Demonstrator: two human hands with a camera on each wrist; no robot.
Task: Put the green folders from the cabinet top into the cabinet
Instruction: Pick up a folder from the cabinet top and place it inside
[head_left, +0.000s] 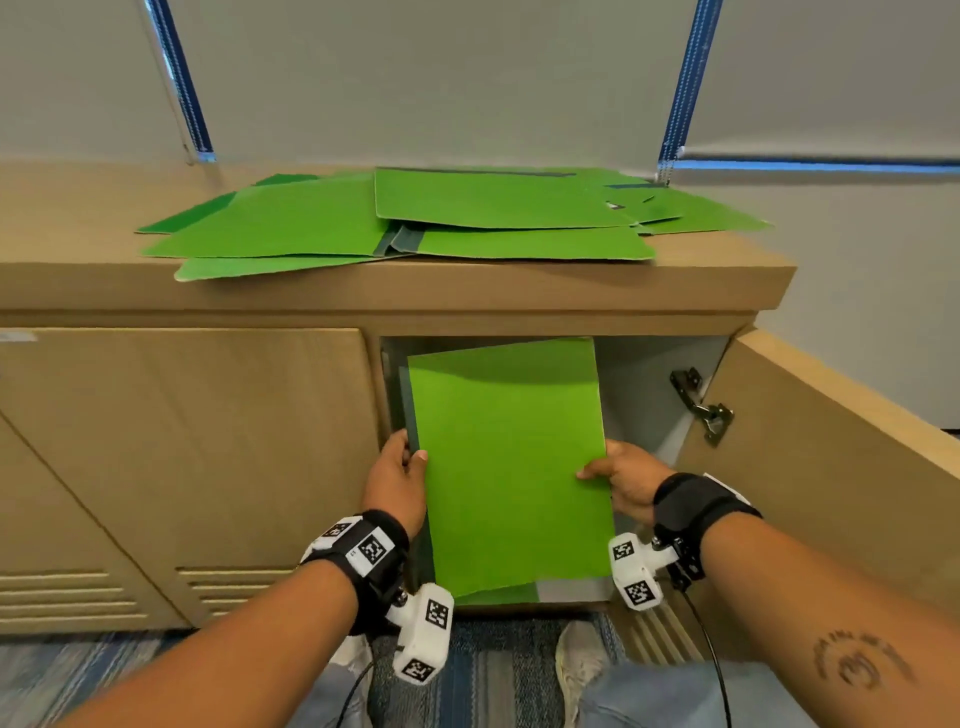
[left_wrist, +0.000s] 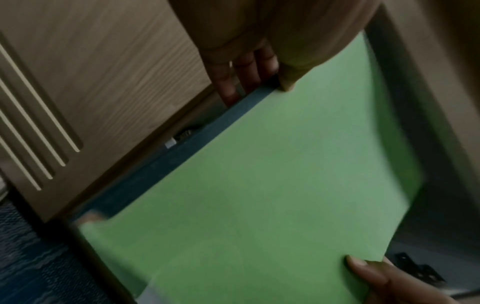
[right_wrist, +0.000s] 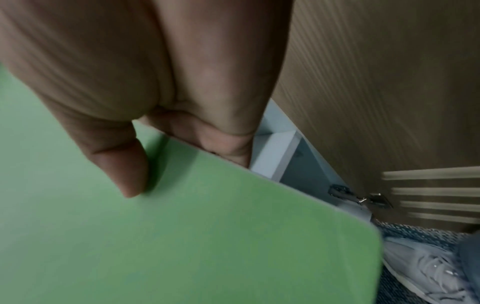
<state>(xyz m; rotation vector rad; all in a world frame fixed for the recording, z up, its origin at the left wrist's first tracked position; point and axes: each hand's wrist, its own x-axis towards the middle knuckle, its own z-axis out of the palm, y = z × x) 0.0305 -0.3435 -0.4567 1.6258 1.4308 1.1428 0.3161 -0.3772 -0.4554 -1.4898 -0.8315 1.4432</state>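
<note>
Two hands on one green folder (head_left: 506, 467), held upright and a little tilted in the open cabinet compartment (head_left: 654, 384). Left hand (head_left: 395, 486) pinching the dark spine edge, thumb on the front face, fingers (left_wrist: 228, 82) curled behind and mostly hidden. Right hand (head_left: 626, 480) gripping the opposite long edge, thumb (right_wrist: 124, 166) flat on the front, fingers tucked out of sight behind the sheet. Both wrist views blurred; palms filling much of each.

Left of the left hand, a closed cabinet door (head_left: 182, 441) with slots low down, its far side cut off. Behind the held folder, most of the compartment hidden; only grey inner wall visible to the right of it. Below the folder's lower edge, a strip of green and grey on the compartment floor, hard to identify. Folder's top corner close under the compartment's upper edge; open room between its right edge and the inner wall.

Above both hands, a loose overlapping heap of green folders (head_left: 415, 223) on the bench (head_left: 78, 218), lowest sheet overhanging the front edge. Right of the right hand, the open door (head_left: 831, 467) swung outward, hinge (head_left: 701, 405) exposed. Below the hands, patterned carpet and a grey shoe (right_wrist: 426, 271).
</note>
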